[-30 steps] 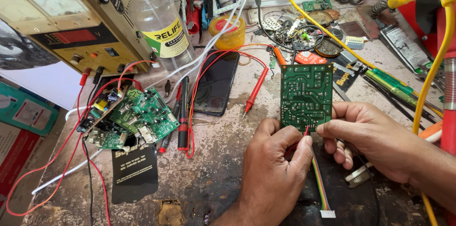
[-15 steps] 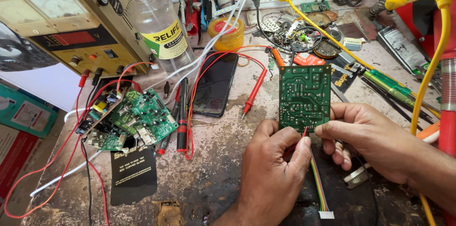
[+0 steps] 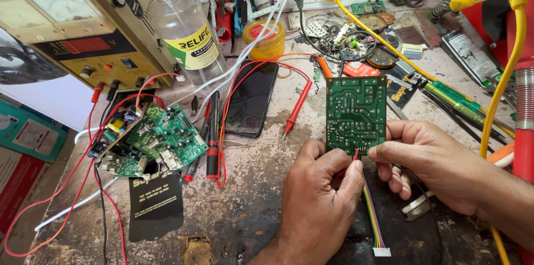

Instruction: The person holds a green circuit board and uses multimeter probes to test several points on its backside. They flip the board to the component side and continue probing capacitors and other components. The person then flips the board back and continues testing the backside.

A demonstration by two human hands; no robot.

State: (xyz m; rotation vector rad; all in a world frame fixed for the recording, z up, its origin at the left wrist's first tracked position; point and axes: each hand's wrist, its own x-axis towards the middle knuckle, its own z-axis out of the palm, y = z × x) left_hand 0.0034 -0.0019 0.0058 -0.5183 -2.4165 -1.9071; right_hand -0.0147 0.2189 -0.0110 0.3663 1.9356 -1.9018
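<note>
Bench clutter: power supply point(image 3: 72, 31), clear bottle point(image 3: 183, 25), dark phone point(image 3: 251, 98), red probe point(image 3: 296, 110), loose green boards point(image 3: 161, 137).

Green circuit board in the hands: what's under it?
Below the green circuit board, a multicoloured ribbon cable runs down to a white connector on the dark bench. The left hand and right hand hide its lower edge.

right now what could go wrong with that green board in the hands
1. The green circuit board is pinched only at its lower edge by the right hand, so it may tip or slip.
2. The left hand pulls on a thin red wire at the board; it could tear off.
3. The ribbon cable hangs loose and may snag.
</note>
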